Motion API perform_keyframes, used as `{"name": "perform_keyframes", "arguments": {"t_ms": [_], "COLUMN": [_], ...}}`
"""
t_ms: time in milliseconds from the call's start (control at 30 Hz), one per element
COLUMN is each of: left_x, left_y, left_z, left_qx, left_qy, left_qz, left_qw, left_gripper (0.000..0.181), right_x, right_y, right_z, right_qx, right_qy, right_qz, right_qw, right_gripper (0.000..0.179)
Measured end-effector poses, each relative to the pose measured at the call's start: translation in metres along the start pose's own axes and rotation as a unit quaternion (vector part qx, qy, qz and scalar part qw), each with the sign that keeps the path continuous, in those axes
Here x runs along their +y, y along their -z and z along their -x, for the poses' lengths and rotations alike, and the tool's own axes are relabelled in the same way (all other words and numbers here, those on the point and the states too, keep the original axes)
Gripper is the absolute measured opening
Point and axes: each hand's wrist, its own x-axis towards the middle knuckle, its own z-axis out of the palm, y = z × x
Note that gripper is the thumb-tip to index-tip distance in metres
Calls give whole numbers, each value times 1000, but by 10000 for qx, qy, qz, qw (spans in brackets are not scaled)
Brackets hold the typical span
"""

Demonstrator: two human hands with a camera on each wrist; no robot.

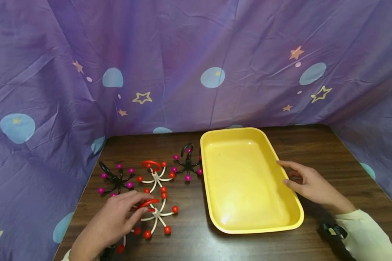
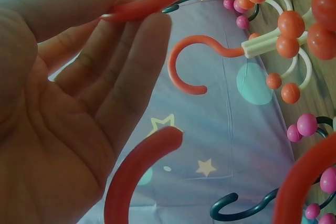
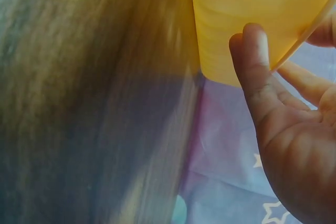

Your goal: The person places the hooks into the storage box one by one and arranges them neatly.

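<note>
In the head view, my left hand [image 1: 114, 219] pinches the red hook of a white multi-arm hanger [image 1: 156, 213] tipped with red balls. The left wrist view shows the thumb and fingers about that red hook [image 2: 157, 4]. Another red-and-white hanger [image 1: 155, 177] lies just behind it, and a third is mostly hidden under the hand, one red ball [image 1: 120, 248] showing. At the right, my right hand [image 1: 311, 185] holds the right rim of a yellow tray [image 1: 252, 229]. Fingers [image 3: 255, 51] lie against its outer wall, others over the rim.
Two black hangers with magenta balls stand on the wooden table [image 1: 186, 239]: one at the left [image 1: 117, 180], one [image 1: 188, 165] close against the tray's left side. A purple patterned cloth [image 1: 183, 47] hangs behind and along both sides.
</note>
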Motion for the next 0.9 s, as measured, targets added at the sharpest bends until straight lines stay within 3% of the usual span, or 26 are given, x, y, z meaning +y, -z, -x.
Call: {"name": "perform_keyframes", "arguments": {"t_ms": [200,333,567,900], "left_x": [0,0,2,9], "left_y": [-2,-2,-2,4], "left_z": [-1,-2,-5,-10], "left_qx": [125,185,473,806], "left_qy": [-147,-216,103,113], "left_qz": [-16,383,545,680], "left_qw": [9998,9989,9973,9944], "left_gripper": [37,34,34,34], "right_x": [4,4,3,3], "right_y": [-2,-2,0,-1], "right_z": [0,0,-2,-2], "right_qx": [-12,-8,-52,-84], "right_qy": [1,30,5,28], "right_qz": [-108,-119,-93,-144], "right_qw": [9999,9999,9999,9999], "right_gripper": [58,58,58,58]}}
